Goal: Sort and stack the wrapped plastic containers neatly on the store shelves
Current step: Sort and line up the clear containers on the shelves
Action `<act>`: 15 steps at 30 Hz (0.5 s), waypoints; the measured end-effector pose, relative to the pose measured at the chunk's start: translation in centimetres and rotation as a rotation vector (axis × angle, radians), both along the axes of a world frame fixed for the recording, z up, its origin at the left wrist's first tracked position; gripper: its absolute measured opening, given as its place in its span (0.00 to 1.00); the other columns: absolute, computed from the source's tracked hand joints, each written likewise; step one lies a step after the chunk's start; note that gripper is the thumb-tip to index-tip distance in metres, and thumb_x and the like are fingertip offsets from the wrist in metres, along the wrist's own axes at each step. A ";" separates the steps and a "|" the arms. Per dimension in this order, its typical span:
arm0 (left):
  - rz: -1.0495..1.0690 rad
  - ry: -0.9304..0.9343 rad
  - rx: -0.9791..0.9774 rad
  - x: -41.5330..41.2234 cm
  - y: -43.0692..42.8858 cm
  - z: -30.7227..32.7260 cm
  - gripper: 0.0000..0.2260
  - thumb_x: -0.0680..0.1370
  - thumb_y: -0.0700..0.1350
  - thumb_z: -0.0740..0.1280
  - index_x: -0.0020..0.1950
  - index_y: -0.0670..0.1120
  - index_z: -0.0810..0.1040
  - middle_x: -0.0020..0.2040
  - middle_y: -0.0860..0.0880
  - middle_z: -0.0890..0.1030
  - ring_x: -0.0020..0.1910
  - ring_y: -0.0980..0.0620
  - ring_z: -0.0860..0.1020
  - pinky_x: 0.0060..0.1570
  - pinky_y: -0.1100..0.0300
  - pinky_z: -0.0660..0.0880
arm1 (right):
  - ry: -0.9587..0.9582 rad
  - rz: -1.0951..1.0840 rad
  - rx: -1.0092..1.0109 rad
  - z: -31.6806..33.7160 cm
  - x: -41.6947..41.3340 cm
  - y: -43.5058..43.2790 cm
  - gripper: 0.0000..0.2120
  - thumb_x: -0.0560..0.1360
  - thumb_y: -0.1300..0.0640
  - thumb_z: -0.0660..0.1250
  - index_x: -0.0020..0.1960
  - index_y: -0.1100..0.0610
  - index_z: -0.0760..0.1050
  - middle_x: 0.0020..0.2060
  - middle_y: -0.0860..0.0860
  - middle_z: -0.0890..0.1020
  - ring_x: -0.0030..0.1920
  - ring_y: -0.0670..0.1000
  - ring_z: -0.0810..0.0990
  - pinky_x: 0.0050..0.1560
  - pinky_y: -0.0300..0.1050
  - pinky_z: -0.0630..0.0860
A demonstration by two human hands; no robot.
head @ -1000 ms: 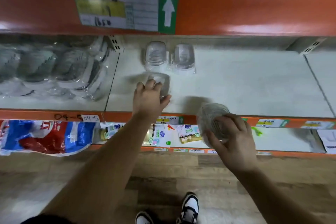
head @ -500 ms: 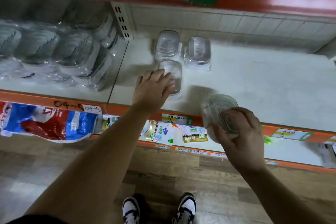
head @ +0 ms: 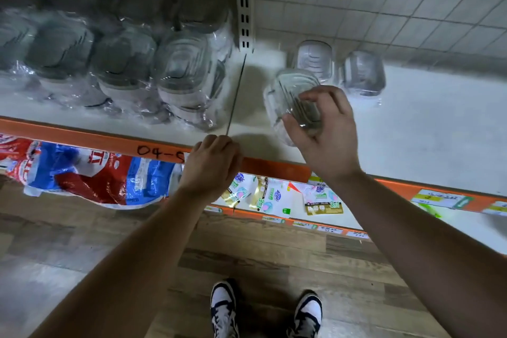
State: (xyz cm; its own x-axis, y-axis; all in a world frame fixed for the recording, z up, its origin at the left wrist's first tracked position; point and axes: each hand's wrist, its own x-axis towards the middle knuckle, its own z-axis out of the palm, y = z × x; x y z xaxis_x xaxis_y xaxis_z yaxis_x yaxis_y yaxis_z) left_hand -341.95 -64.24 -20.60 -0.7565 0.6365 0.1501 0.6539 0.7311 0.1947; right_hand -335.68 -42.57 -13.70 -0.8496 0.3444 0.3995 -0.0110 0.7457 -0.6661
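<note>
Gripping a wrapped container point(head: 288, 96) with thumb and curled fingers, the right hand point(head: 326, 132) holds it over the white shelf point(head: 425, 140). Two standing containers point(head: 314, 60) sit just behind it by the tiled wall. The left hand point(head: 211, 164) is a clenched fist with nothing in it at the orange rail point(head: 82, 136). Bagged containers point(head: 175, 77) crowd the left bay beyond a slotted upright point(head: 245, 3).

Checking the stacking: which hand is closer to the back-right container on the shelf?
Right. The right hand, gripping another container, is just front-left of the back-right container; the left hand is at the orange shelf edge.
</note>
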 end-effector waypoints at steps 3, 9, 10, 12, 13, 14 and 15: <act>0.006 0.037 0.047 -0.8 -1.5 -0.5 0.13 0.80 0.49 0.59 0.48 0.45 0.80 0.47 0.48 0.80 0.46 0.45 0.76 0.42 0.52 0.73 | -0.073 -0.016 0.026 -1.1 -3.9 -2.2 0.22 0.73 0.42 0.65 0.57 0.58 0.78 0.55 0.55 0.78 0.57 0.59 0.76 0.59 0.52 0.73; 0.050 0.028 0.144 -0.8 -1.9 -1.2 0.11 0.79 0.47 0.59 0.49 0.45 0.81 0.46 0.50 0.80 0.44 0.46 0.76 0.42 0.53 0.71 | -0.342 -0.068 0.131 -2.6 -10.5 -4.0 0.24 0.77 0.43 0.63 0.66 0.58 0.74 0.64 0.57 0.73 0.65 0.63 0.70 0.63 0.54 0.71; 0.052 0.021 0.143 -0.8 -1.9 -1.2 0.12 0.79 0.47 0.59 0.48 0.46 0.81 0.45 0.50 0.80 0.44 0.46 0.76 0.42 0.54 0.71 | -0.384 -0.072 0.165 -2.7 -11.4 -4.1 0.24 0.78 0.44 0.63 0.67 0.58 0.73 0.66 0.56 0.71 0.66 0.63 0.68 0.62 0.54 0.72; 0.036 0.020 0.136 -1.0 -2.1 -1.3 0.12 0.79 0.48 0.59 0.49 0.45 0.81 0.46 0.49 0.81 0.44 0.46 0.76 0.43 0.54 0.71 | -0.451 -0.082 0.251 -2.8 -12.9 -4.1 0.23 0.80 0.44 0.62 0.69 0.57 0.70 0.68 0.57 0.68 0.67 0.63 0.66 0.61 0.55 0.73; 0.025 0.029 0.135 -1.1 -2.2 -1.5 0.12 0.79 0.47 0.59 0.51 0.45 0.81 0.47 0.49 0.81 0.45 0.47 0.76 0.43 0.54 0.71 | -0.479 -0.085 0.297 -2.8 -13.6 -4.1 0.23 0.80 0.44 0.61 0.69 0.57 0.70 0.69 0.57 0.66 0.68 0.63 0.65 0.60 0.56 0.73; 0.014 0.038 0.136 -1.1 -2.4 -1.6 0.12 0.80 0.47 0.60 0.52 0.44 0.82 0.48 0.49 0.81 0.45 0.47 0.77 0.44 0.54 0.71 | -0.500 -0.086 0.334 -2.7 -14.2 -4.0 0.22 0.81 0.44 0.60 0.68 0.57 0.71 0.70 0.57 0.65 0.68 0.63 0.65 0.60 0.57 0.72; 0.002 0.041 0.140 -1.0 -2.5 -1.7 0.12 0.80 0.47 0.60 0.53 0.43 0.81 0.49 0.48 0.82 0.46 0.47 0.77 0.44 0.54 0.72 | -0.507 -0.090 0.359 -2.6 -14.8 -4.0 0.21 0.81 0.44 0.59 0.66 0.58 0.72 0.69 0.58 0.65 0.67 0.63 0.66 0.60 0.56 0.73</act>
